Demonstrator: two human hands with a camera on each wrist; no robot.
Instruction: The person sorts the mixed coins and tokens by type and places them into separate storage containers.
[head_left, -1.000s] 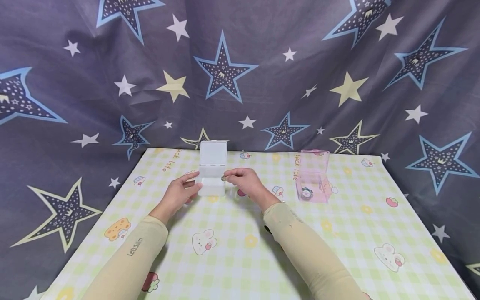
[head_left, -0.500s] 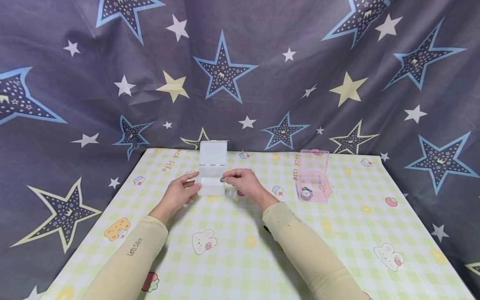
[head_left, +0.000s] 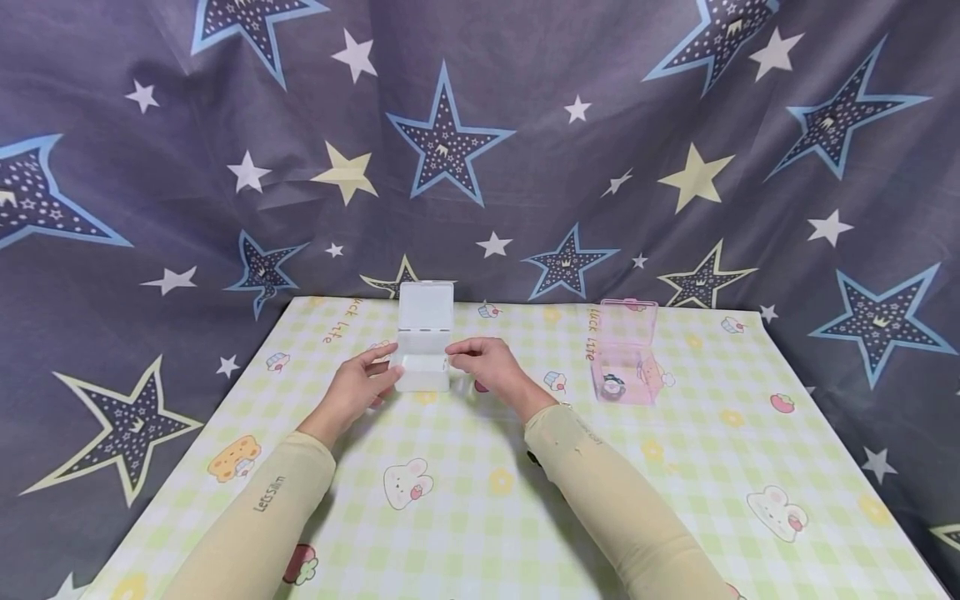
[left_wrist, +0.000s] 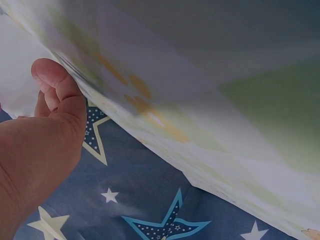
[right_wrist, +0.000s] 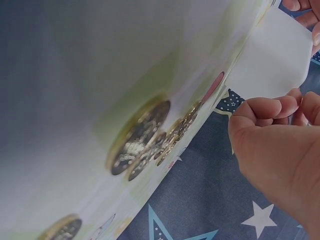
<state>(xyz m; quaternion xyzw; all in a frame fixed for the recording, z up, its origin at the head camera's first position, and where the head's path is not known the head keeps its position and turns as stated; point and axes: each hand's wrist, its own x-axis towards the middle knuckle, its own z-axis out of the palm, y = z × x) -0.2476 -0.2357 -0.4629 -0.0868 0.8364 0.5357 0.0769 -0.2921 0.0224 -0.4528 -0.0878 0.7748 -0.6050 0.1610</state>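
Bunched, the right hand [head_left: 489, 367] is sitting at the right edge of the white box [head_left: 423, 382], whether pinching anything I cannot tell; the left hand [head_left: 358, 390] is lying spread at its left. The box is facing upward, longer side running sideways.

Right hand [right_wrist: 277, 147] at the white box [right_wrist: 270, 55], coins [right_wrist: 141, 137] on the desk [right_wrist: 65, 125].
Its fingers curl at the box's side; whether they pinch anything is hard to make out. Several coins cluster short of the desk's far edge, another lies apart, and the left hand [right_wrist: 307, 20] shows beside the box.
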